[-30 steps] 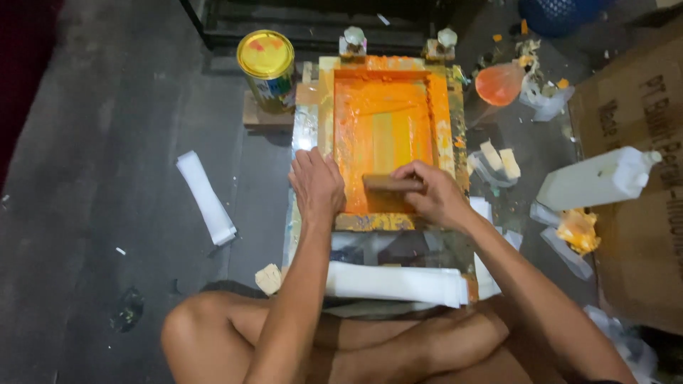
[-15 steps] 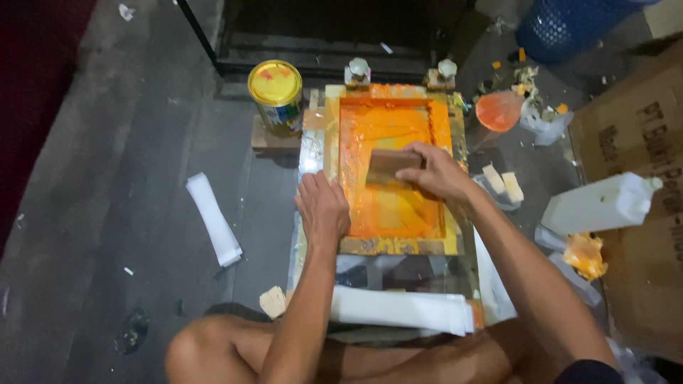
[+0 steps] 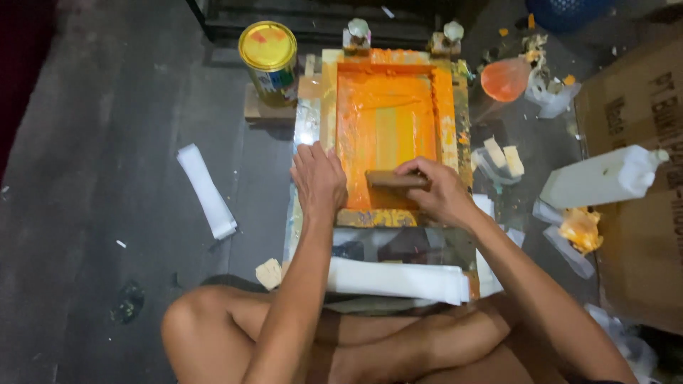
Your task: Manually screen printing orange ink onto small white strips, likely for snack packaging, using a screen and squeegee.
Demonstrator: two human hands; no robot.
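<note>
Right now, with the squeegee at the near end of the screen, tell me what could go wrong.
1. The left hand presses only the frame's left rail; the screen-printing frame might shift under the stroke and smear the print.
2. The right hand grips the wooden squeegee beside wet orange ink; its fingers could pick up ink.
3. The white sheets lie just below the frame, where ink could drip.

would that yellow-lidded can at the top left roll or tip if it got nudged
The can stands upright on its flat end, so rolling seems unlikely. It sits on a small wood block, so a firm push could slide it off and topple it. Lid on; spills look unlikely.
</note>
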